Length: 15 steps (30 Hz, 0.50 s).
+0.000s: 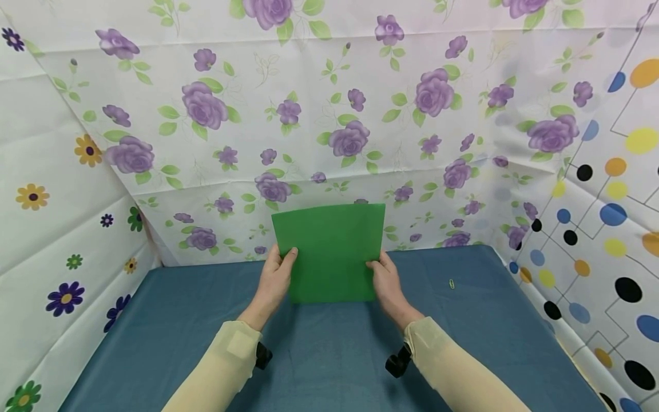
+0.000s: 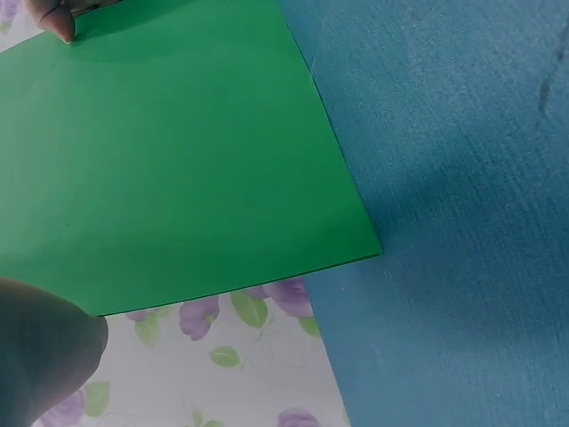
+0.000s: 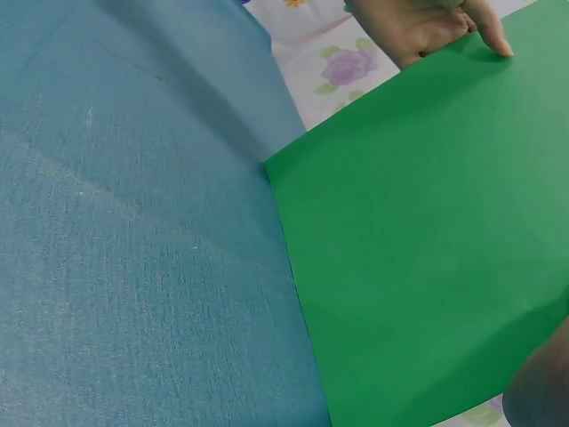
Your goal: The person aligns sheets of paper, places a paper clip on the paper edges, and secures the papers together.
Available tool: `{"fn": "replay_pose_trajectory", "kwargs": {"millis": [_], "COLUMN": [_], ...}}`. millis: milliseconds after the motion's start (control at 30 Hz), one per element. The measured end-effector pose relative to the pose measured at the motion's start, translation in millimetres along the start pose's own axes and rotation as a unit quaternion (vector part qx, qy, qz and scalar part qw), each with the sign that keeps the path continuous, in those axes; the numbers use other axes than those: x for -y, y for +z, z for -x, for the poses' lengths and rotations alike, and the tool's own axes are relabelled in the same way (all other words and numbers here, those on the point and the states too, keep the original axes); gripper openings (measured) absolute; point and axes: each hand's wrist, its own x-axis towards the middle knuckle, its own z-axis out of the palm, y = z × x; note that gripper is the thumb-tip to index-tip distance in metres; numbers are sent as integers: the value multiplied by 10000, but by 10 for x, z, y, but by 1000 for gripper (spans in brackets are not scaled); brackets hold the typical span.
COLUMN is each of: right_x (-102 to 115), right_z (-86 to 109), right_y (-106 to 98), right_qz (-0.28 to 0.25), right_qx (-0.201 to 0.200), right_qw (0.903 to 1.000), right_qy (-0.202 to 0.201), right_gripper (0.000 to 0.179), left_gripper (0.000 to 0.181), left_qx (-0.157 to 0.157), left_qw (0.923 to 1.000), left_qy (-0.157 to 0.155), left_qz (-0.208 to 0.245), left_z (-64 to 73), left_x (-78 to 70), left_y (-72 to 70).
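Observation:
A plain green sheet of paper (image 1: 332, 257) is held up, facing me, near the back of the table. My left hand (image 1: 272, 279) pinches its left edge, thumb on the front face and fingers behind. On the opposite edge my right hand (image 1: 388, 283) grips it the same way. The sheet's lower edge comes down close over the blue cloth. In the left wrist view, the left thumb (image 2: 49, 351) looms at the lower left. Across the sheet in the right wrist view, the left hand (image 3: 427, 27) shows at the top.
A small yellowish paper clip (image 1: 451, 284) lies on the blue tablecloth (image 1: 329, 366) to the right. Behind the table hangs a white floral sheet (image 1: 309, 149). Patterned cloths close off the left and right sides.

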Motion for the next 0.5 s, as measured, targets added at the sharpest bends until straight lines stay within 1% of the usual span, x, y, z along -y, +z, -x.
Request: {"fn": "replay_pose_trajectory", "kwargs": {"millis": [200, 300, 400, 500], "right_x": [3, 47, 149, 307], "right_z": [17, 13, -3, -26], "right_y": [9, 19, 25, 25], "right_qz": [-49, -58, -30, 15], "right_qx": [60, 50, 83, 159], "right_qw": [10000, 9999, 9997, 9989], "right_qy": [-14, -80, -222, -446], "right_gripper": [46, 41, 33, 35], "left_gripper": [28, 29, 29, 31], "left_qx": [60, 69, 87, 148], "left_qw": [10000, 9999, 9998, 9998], "left_qy": [-19, 37, 62, 50], "left_qz": [-67, -142, -165, -121], "left_z": [24, 31, 40, 49], "left_x": [-4, -11, -17, -21], "left_y": [-5, -5, -9, -19]}}
